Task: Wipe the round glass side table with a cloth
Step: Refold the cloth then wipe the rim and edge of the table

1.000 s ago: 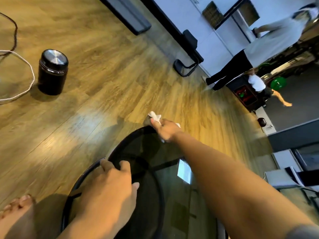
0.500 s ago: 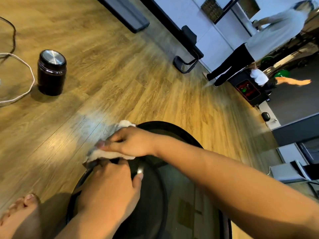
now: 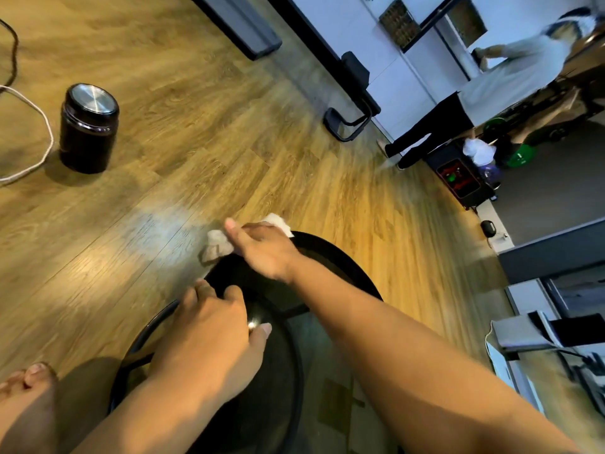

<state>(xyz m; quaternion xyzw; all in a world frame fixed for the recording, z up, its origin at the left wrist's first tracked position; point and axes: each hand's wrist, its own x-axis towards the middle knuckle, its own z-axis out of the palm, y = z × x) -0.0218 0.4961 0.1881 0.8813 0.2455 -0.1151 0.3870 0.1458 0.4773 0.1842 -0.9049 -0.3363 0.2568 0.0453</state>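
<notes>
The round side table has a dark glass top inside a black rim and fills the lower middle of the view. My right hand presses a crumpled white cloth against the table's far left edge, my arm stretched across the glass. Part of the cloth pokes out behind my fingers. My left hand grips the near left rim of the table, thumb resting on the glass. Much of the tabletop is hidden under my arms.
A black jar with a steel lid stands on the wooden floor at the left, beside a white cable. My bare foot is at the lower left. Another person stands at the far right near a black chair base.
My right hand swept the cloth from the far edge to the left rim near my left hand, then back out along the rim. My left hand kept its grip.
</notes>
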